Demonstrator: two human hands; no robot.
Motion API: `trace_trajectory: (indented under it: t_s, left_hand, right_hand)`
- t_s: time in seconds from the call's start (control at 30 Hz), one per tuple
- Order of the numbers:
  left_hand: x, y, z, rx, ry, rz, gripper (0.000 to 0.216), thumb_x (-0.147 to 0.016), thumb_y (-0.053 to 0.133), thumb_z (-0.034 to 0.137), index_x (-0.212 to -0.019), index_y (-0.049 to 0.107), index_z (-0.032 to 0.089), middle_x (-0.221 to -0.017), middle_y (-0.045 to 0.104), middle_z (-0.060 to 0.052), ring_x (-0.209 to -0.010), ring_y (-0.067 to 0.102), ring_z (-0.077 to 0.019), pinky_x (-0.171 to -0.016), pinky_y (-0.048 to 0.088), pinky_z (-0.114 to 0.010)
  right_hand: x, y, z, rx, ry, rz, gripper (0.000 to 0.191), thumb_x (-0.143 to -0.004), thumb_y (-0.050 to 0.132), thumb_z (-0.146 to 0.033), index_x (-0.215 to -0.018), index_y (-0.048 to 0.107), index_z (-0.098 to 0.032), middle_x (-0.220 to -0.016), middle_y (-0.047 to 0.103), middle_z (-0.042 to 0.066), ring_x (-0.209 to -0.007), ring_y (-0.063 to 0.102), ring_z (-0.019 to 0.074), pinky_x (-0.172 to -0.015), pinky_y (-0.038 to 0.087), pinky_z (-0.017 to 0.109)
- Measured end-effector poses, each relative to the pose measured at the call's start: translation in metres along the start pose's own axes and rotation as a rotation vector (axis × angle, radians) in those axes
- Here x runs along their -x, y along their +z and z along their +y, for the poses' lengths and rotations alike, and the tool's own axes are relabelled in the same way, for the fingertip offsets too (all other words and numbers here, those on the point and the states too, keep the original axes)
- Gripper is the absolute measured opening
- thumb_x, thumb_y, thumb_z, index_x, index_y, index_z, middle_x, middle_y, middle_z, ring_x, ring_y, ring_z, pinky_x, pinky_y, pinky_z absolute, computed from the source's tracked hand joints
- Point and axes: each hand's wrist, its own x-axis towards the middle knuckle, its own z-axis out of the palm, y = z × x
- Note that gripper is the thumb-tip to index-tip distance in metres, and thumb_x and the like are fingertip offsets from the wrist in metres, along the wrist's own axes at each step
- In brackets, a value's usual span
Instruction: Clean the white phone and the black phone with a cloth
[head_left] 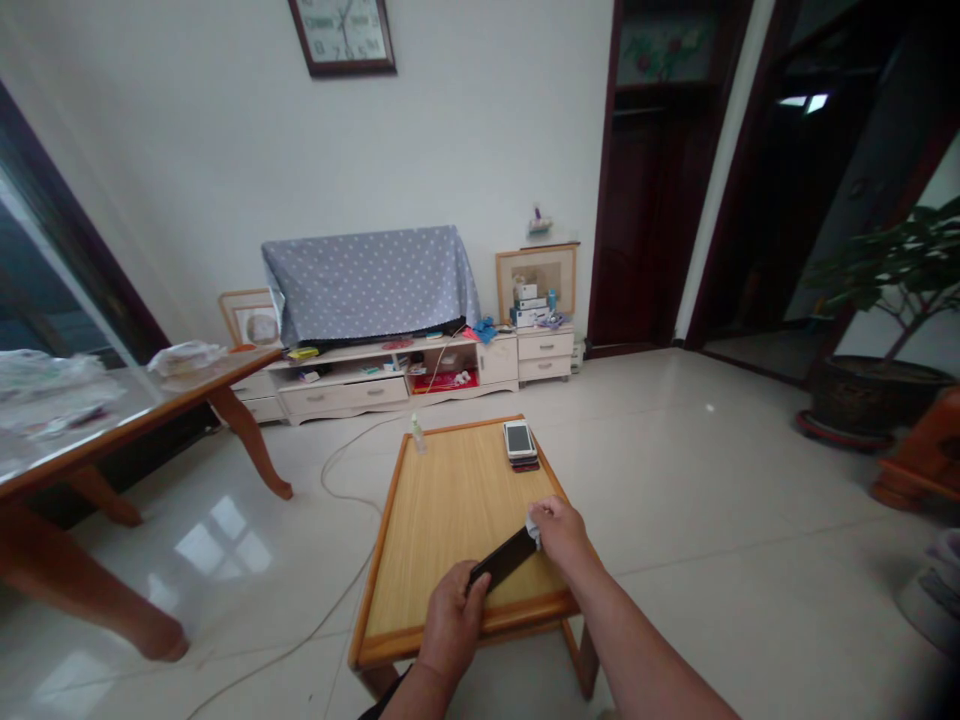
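Over the near half of a small wooden table (pixel 442 500), my left hand (pixel 452 612) grips the lower end of a slim black phone (pixel 504 560), thumb on top. The phone is tilted, its far end pointing up and to the right. At that end my right hand (pixel 559 530) pinches a crumpled whitish cloth (pixel 533 527) against the phone's edge. A short stack of phones, with a white-framed phone (pixel 518 438) on top, lies at the table's far right corner. Near the far left corner stands a small clear bottle (pixel 418 434) with a greenish top.
On the left stands a larger wooden table (pixel 187 383) bearing plastic bags. A pale cable (pixel 330 610) runs across the tiled floor. Along the wall is a low white cabinet (pixel 337 398) under a cloth-draped object (pixel 367 285). A potted plant (pixel 870 400) is at the right.
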Motion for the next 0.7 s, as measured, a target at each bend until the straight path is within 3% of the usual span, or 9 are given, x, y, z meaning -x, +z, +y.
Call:
trace_trajectory:
  t_s: [0.17,0.3,0.4,0.5,0.7]
  left_hand:
    - [-0.004,0.002,0.008,0.101,-0.023,0.001,0.035,-0.094,0.047,0.049,-0.095,0.066,0.02,-0.086,0.068,-0.004,-0.083,0.062,-0.0195,-0.076,0.047,-0.029]
    - [-0.007,0.004,0.011,0.253,-0.132,0.035,0.045,-0.089,0.052,0.059,-0.097,0.066,0.018,-0.07,0.059,0.001,-0.066,0.055,-0.016,-0.061,0.043,-0.026]
    - [-0.01,0.006,0.011,0.376,-0.205,0.07,0.051,-0.085,0.056,0.065,-0.1,0.065,0.017,-0.062,0.052,0.004,-0.058,0.049,-0.0131,-0.056,0.04,-0.023]
    - [-0.014,0.006,0.011,0.432,-0.212,0.048,0.053,-0.083,0.059,0.065,-0.101,0.066,0.016,-0.065,0.055,0.003,-0.06,0.051,-0.0129,-0.058,0.042,-0.024]
    - [-0.026,0.004,0.006,0.373,-0.14,-0.079,0.049,-0.08,0.064,0.064,-0.089,0.069,0.016,-0.08,0.067,-0.003,-0.078,0.061,-0.0189,-0.072,0.049,-0.028]
  right_hand:
    - [-0.005,-0.006,0.001,-0.176,0.083,0.055,0.039,-0.076,0.061,-0.058,-0.073,0.064,-0.019,-0.065,0.064,0.001,-0.061,0.057,0.0173,-0.057,0.042,0.027]
    - [-0.002,-0.011,-0.009,-0.276,0.106,0.062,0.042,-0.076,0.064,-0.061,-0.071,0.062,-0.019,-0.065,0.062,0.001,-0.061,0.056,0.0157,-0.057,0.043,0.026]
    - [0.004,-0.012,-0.019,-0.433,0.23,-0.056,0.047,-0.079,0.062,-0.066,-0.084,0.066,-0.02,-0.075,0.065,0.003,-0.063,0.057,0.0156,-0.055,0.044,0.026]
    - [0.01,-0.011,-0.032,-0.624,0.313,-0.189,0.05,-0.081,0.061,-0.069,-0.096,0.066,-0.022,-0.081,0.064,0.002,-0.062,0.055,0.0135,-0.053,0.044,0.024]
    - [0.016,-0.012,-0.056,-0.589,0.048,-0.187,0.047,-0.083,0.061,-0.067,-0.089,0.065,-0.021,-0.076,0.059,0.0,-0.064,0.05,0.0126,-0.051,0.033,0.021]
